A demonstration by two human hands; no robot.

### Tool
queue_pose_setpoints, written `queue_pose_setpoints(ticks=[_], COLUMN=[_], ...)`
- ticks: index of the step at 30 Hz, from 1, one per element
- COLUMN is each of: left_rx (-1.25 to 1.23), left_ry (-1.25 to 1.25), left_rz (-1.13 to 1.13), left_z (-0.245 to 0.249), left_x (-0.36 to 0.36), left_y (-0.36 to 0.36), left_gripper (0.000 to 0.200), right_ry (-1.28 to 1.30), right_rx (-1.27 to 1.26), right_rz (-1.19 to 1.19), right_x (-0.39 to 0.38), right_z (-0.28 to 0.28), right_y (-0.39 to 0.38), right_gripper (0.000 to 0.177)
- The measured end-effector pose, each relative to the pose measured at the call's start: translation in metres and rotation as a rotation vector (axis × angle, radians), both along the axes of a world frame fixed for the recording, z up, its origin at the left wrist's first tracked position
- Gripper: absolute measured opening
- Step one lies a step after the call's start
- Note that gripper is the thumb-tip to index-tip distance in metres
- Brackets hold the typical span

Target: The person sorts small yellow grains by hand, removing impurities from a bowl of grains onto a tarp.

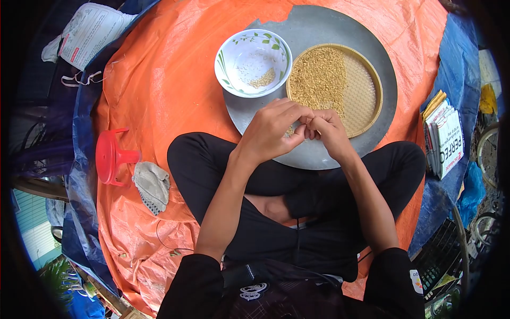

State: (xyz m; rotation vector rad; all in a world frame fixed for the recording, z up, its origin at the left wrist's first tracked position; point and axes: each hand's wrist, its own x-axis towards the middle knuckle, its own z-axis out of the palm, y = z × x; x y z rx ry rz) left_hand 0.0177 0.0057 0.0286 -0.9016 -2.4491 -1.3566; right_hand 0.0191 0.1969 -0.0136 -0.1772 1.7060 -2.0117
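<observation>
My left hand (pixel 273 130) and my right hand (pixel 330 131) meet fingertip to fingertip above the near edge of a round grey tray (pixel 372 58). Both are closed in a pinch, and whatever they hold is too small or hidden to name. Just beyond them on the tray is a round woven basket (pixel 364 101), its left part covered with golden, husk-like grain (pixel 319 74). To its left a white bowl (pixel 239 61) with a green leaf pattern holds scattered pale bits and a small heap of tan grains (pixel 263 78). The tray's far left rim is jagged.
An orange tarp (pixel 175 69) lies under everything, with blue sheeting (pixel 451 64) around it. A red plastic stool (pixel 114 157) and a grey cloth (pixel 151 183) lie at the left. Folded printed sacks (pixel 443 138) are at the right. My crossed legs (pixel 393 170) border the tray.
</observation>
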Motion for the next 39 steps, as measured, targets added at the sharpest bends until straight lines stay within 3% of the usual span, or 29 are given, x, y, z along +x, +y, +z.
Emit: queue_pose_setpoints(ticks=[9, 12, 15, 27, 39], left_rx=[0.100, 0.131, 0.123, 0.100, 0.092], left_ry=[-0.172, -0.199, -0.216, -0.211, -0.209], left_rz=[0.049, 0.048, 0.044, 0.033, 0.037], left_z=[0.001, 0.002, 0.005, 0.001, -0.001], left_x=[-0.004, -0.005, -0.004, -0.004, -0.003], left_y=[-0.011, -0.011, -0.012, -0.011, -0.009], left_gripper=[0.023, 0.023, 0.023, 0.025, 0.024], right_ry=[0.254, 0.496, 0.567, 0.688, 0.630], right_rx=[0.113, 0.239, 0.312, 0.375, 0.390], right_rz=[-0.072, -0.113, -0.131, -0.179, -0.221], right_x=[0.002, 0.001, 0.004, 0.005, 0.008], right_z=[0.006, 0.009, 0.017, 0.014, 0.016], right_y=[-0.009, -0.011, -0.013, -0.014, -0.016], right_gripper=[0.016, 0.014, 0.012, 0.008, 0.006])
